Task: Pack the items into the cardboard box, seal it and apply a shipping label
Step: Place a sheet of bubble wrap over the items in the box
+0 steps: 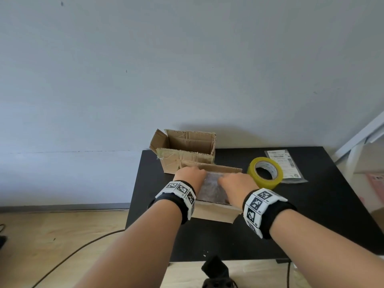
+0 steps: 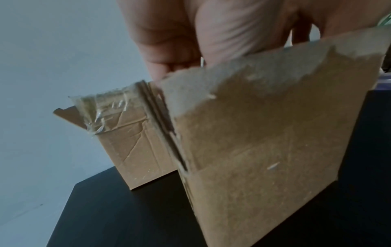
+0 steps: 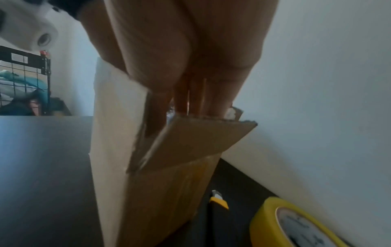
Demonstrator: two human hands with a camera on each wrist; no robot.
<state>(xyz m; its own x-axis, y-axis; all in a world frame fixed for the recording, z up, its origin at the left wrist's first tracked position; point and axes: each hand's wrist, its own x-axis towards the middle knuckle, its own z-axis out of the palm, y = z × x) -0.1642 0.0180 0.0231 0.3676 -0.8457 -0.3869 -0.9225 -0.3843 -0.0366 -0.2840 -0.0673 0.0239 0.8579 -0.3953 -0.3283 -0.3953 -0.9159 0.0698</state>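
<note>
An open cardboard box (image 1: 216, 214) stands on the black table (image 1: 311, 215) right in front of me. A clear plastic bag with dark contents (image 1: 212, 185) lies in its top. My left hand (image 1: 190, 173) reaches into the box's left end and my right hand (image 1: 236, 180) into its right end, both on the bag. In the right wrist view the fingers (image 3: 211, 93) point straight down past a flap (image 3: 201, 138). In the left wrist view a torn flap (image 2: 264, 133) hides the fingertips. A yellow tape roll (image 1: 266, 173) and a sleeved shipping label (image 1: 284, 165) lie to the right.
A second, open cardboard box (image 1: 182, 150) stands just behind the first, against the wall, with old tape on its corner (image 2: 101, 113). A yellow utility knife (image 3: 219, 200) lies between the near box and the tape roll (image 3: 296, 222). A cable runs over the wooden floor (image 1: 62, 235) to the left.
</note>
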